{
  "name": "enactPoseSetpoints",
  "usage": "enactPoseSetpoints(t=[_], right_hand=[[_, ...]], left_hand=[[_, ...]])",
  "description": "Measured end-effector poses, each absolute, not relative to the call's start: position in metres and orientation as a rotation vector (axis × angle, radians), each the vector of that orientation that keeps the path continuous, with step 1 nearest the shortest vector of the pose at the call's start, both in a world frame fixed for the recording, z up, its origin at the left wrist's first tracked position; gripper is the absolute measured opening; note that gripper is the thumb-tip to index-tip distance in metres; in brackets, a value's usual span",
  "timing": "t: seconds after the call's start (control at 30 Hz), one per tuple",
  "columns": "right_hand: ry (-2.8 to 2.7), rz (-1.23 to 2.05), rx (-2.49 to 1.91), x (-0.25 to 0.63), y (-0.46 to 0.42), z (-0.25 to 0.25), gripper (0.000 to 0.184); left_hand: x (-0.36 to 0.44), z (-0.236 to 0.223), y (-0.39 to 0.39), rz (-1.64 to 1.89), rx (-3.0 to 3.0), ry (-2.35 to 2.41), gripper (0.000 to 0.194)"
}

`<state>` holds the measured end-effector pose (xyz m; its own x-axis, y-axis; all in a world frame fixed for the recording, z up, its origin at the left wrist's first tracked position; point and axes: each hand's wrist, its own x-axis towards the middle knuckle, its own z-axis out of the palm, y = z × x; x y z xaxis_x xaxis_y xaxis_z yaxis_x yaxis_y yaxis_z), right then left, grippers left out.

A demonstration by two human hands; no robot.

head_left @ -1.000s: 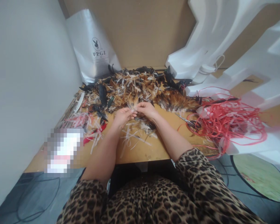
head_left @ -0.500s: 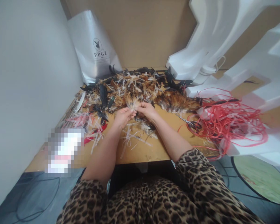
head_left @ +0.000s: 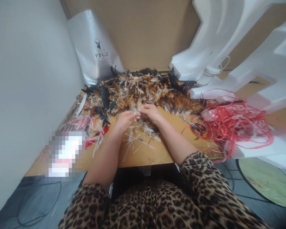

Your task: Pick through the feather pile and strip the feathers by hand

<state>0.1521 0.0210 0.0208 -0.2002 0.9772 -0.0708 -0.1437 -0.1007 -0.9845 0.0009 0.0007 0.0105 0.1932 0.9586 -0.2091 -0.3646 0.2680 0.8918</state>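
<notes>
Both hands meet at the front of a heap of brown and black feathers [head_left: 133, 84] on the table. My left hand [head_left: 128, 120] pinches the base of a small light-brown feather [head_left: 136, 106], whose tips point away from me. On the other side of it, my right hand [head_left: 151, 113] is closed on the same feather, thumb and fingers together. Whether it is one feather or a small bunch is hard to tell. Beneath the hands lie loose pale feathers [head_left: 149, 129] and thin white strips [head_left: 133, 140].
A tangle of red plastic strips [head_left: 238, 127] lies at the right, with scissors [head_left: 196, 126] beside it. A silver bag [head_left: 95, 47] stands at the back left. White foam-like pieces [head_left: 252, 66] rise at the right. A blurred-out bright object [head_left: 66, 152] lies at the left edge.
Both hands stay almost in the same place, still pinching the feather. Only slight finger movement shows, and the view has shifted a little.
</notes>
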Motion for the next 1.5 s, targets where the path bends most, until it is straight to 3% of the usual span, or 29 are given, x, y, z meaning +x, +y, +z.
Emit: enactPoseSetpoints(t=[0.57, 1.2, 1.5], right_hand=[[-1.38, 1.303, -1.097, 0.152, 0.023, 0.016, 0.029], [-1.243, 1.323, -1.067, 0.144, 0.019, 0.02, 0.032], [-1.267, 1.061, -1.202, 0.163, 0.035, 0.011, 0.022]], left_hand=[[0.001, 0.008, 0.001, 1.054, 0.853, 0.944, 0.009], [0.003, 0.005, 0.002, 1.103, 1.007, 1.064, 0.019], [-0.011, 0.008, 0.012, 1.371, 0.772, 1.016, 0.017]])
